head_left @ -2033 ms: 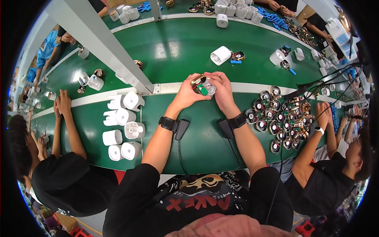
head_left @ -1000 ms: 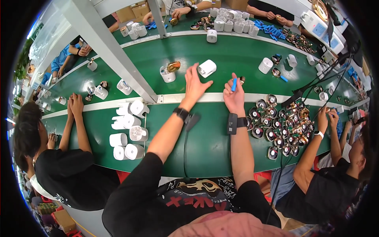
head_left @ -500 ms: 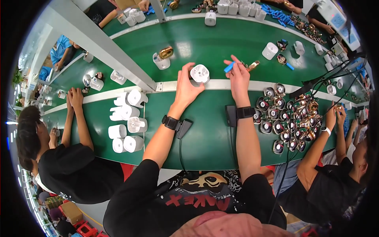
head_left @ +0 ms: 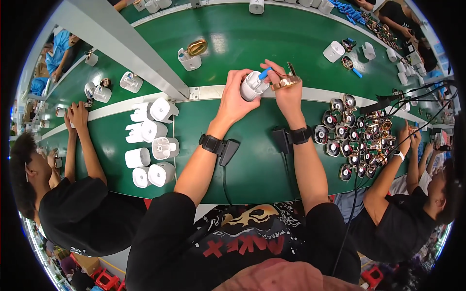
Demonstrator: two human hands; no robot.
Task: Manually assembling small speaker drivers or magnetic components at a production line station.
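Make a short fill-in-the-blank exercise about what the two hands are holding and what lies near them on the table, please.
1. The left hand holds a ____ plastic housing.
2. The right hand holds a blue-capped part and a ____-coloured metal piece.
3. The cluster of small round motors lies on the person's ____ side.
4. The table surface is ____.

Missing words: white; gold; right; green

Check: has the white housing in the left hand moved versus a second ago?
Yes. The white housing was out on the far green belt; the left hand now holds it over the pale divider rail.
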